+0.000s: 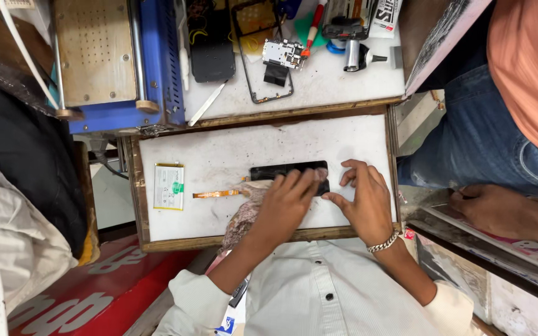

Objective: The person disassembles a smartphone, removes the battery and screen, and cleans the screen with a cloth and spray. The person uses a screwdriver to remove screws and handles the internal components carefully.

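Left hand [284,205]: fingers pressed together, flat on a crumpled cloth [247,214] over the near edge of the black phone screen [287,171].
Right hand [362,202]: fingers spread, fingertips steadying the screen's right end; metal bracelet [384,241] at the wrist.
Phone screen: lies flat mid-tray on the white work tray [219,149], orange flex cable [216,194] trailing left.
Handling: probably light, thin, stiff but brittle glass; slick face; best held by the long edges, never by the cable.
Battery [169,186]: flat, white, well apart at the tray's left.
Far bench: phone frame [253,62], circuit board [283,53], blue machine [119,56].
Bystander: another person's hand [487,208] rests at right.
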Motion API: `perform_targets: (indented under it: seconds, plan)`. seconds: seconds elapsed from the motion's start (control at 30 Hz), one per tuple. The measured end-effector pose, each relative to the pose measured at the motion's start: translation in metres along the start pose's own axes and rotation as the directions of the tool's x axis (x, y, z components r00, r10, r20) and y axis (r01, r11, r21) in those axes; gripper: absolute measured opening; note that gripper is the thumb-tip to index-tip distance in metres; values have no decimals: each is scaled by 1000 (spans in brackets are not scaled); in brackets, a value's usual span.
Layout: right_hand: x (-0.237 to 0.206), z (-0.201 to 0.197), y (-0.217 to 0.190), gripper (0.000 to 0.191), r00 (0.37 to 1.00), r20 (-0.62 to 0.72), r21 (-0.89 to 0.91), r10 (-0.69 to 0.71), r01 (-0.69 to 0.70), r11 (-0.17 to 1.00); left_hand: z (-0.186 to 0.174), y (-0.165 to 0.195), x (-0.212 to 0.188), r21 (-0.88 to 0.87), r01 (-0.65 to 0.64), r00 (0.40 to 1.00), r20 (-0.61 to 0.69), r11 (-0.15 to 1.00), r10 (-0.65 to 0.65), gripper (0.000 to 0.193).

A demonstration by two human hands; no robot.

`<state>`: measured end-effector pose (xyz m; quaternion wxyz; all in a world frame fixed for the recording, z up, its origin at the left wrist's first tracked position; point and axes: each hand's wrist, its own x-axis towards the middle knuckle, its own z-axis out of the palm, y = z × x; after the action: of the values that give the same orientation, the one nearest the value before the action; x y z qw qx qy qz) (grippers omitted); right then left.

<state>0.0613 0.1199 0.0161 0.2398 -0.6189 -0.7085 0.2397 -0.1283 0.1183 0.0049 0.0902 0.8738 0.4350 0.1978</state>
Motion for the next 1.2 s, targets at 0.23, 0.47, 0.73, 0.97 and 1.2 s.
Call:
perform_targets:
  seconds: [0.23,0.47,0.73,0.97,1.2]
  plan:
    - [13,-7,-2,63,983,157,-71,90,-79,994,-7,-1,7,-37,-6,1000,15,999,6,51]
    - [18,-14,-2,64,977,190,-120,101,-79,990,-6,-4,8,-5,-7,999,48,1000,7,51]
    - [20,-13,-1,63,978,193,-137,84,-58,989,-2,-2,7,56,-5,999,39,998,3,47]
    - [21,-15,-1,61,980,194,-111,51,-29,993,3,10,9,88,15,999,38,996,-18,49]
    - [21,-14,-3,59,971,206,-138,121,-94,986,8,24,10,178,85,996,-10,980,-85,45]
